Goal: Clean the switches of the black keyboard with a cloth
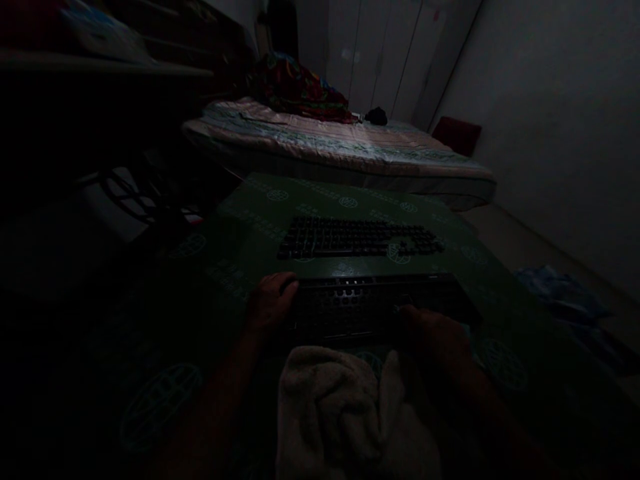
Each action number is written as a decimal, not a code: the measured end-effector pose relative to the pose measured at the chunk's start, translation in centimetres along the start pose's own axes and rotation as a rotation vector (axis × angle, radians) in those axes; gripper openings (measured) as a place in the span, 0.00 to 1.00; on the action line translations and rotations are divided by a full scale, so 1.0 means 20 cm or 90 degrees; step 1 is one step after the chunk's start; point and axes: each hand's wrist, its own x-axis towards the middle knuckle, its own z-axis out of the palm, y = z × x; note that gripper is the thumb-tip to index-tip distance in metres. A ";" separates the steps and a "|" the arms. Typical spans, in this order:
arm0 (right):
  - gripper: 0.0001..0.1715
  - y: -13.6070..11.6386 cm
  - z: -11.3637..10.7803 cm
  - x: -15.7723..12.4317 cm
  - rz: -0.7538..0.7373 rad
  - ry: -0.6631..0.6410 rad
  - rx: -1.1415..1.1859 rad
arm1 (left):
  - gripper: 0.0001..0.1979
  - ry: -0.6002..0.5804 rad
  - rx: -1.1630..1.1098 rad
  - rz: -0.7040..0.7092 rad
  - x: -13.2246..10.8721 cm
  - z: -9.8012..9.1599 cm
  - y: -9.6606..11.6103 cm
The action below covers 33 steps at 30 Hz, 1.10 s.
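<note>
A black keyboard base [345, 313] with its keycaps off lies across the green board in front of me. My left hand [273, 300] is closed around its left end, the thumb along the top edge. Over the right half of the base, my right hand [435, 333] is closed in a pinch. A small pale tip shows at its fingers and a bit of teal behind the hand, but darkness hides what it holds. Beyond the base, loose black keycaps [340, 237] are laid out in rows as on a keyboard. A crumpled light cloth [335, 413] lies nearest me.
The green board [240, 227] bears printed globe marks. Behind it stands a bed [360, 147] with a red patterned blanket [300, 90]. Clothes [560, 293] lie on the floor at right. A dark shelf [110, 63] is at left. The room is very dim.
</note>
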 end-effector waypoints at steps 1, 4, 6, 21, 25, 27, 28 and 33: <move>0.14 0.00 0.00 0.00 -0.002 -0.003 0.000 | 0.17 0.000 0.002 0.000 0.00 0.00 0.00; 0.13 0.00 0.01 0.01 0.007 0.008 0.001 | 0.17 0.002 0.005 0.003 0.00 0.00 0.00; 0.14 0.00 0.01 0.01 0.012 0.015 0.001 | 0.17 0.003 0.003 0.005 0.00 0.00 0.00; 0.13 -0.03 0.03 -0.05 0.010 0.021 -0.002 | 0.19 -0.009 0.004 -0.010 0.01 0.00 -0.01; 0.13 -0.03 0.05 -0.06 0.009 0.025 -0.009 | 0.20 -0.009 0.004 -0.009 0.00 -0.01 0.00; 0.12 -0.03 0.05 -0.05 0.008 0.037 -0.007 | 0.19 -0.009 0.005 -0.010 0.00 -0.01 0.01; 0.12 -0.03 0.04 -0.04 0.006 0.037 -0.005 | 0.19 -0.008 0.005 -0.009 0.00 -0.01 0.01; 0.12 -0.07 -0.03 0.01 -0.022 0.015 -0.008 | 0.19 -0.003 0.012 0.002 0.00 0.00 -0.01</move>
